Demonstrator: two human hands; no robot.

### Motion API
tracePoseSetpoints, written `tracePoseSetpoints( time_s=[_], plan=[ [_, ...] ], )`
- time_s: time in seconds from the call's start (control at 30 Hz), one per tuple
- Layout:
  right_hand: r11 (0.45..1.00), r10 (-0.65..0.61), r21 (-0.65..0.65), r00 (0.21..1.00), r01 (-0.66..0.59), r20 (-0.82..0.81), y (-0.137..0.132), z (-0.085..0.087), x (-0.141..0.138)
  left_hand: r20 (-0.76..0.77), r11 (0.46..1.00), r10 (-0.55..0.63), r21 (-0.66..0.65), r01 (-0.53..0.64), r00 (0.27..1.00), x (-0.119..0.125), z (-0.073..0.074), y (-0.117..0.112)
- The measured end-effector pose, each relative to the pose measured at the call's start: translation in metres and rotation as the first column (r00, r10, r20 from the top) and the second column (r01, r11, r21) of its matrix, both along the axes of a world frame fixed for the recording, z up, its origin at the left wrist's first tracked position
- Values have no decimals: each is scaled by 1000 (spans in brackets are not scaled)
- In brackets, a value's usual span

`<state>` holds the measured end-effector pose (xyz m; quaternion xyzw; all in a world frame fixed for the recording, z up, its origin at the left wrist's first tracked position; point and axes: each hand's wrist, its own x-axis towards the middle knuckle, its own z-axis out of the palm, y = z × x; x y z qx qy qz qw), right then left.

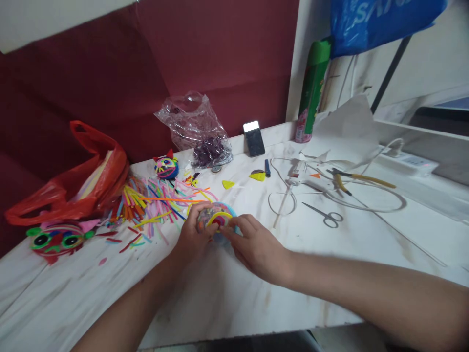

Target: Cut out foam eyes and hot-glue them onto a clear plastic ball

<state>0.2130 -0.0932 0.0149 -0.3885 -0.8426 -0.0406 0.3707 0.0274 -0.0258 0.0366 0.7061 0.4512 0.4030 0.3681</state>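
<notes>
Multicoloured, one ball (217,218) is on or just above the surface (205,303): the left hand (192,229) curls firmly around it; the right hand (254,244) bends fingers to its ringed front, grip unclear. Beyond lie one scissors (323,214), one pliers (362,178), two yellow scraps (227,184).

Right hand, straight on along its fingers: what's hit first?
The round multicoloured craft piece with yellow and red rings; the right hand's fingertips already seem to touch it. Beyond it in that line, probably the bare left hand, though depth is unclear.
</notes>
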Motion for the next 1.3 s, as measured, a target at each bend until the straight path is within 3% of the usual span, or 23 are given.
tracePoseSetpoints(
  time_s=[0.3, 0.5, 0.67, 0.87, 1.03, 1.17, 1.3],
  plan=[
    [992, -111, 79, 986, 102, 122, -1, -9, -5, 10, 995, 12, 95, -13, 1000, 0, -2, -2],
    [995, -81, 74, 993, 74, 90, -2, -3, -1, -62, 984, -25, 176, 35, 998, 1, 0, -5],
    [998, -36, 59, 997, 32, 72, 2, -4, 3, -225, 920, -71, 362, 151, 972, -1, 0, -6],
    [999, 29, -13, 999, -29, -31, 6, -6, 4, -363, 838, -110, 467, 283, 925, -6, -1, -2],
    [991, 114, -45, 969, -127, -218, 14, -4, 10, -345, 886, -78, 406, 224, 935, -6, 5, 2],
    [990, -14, -132, 913, -43, -407, 24, -5, 18, -289, 923, -23, 362, 132, 957, -6, 5, 5],
    [966, -142, -259, 874, 20, -465, 32, -9, 22, -247, 939, 28, 338, 59, 969, -5, 4, 6]
  ],
)
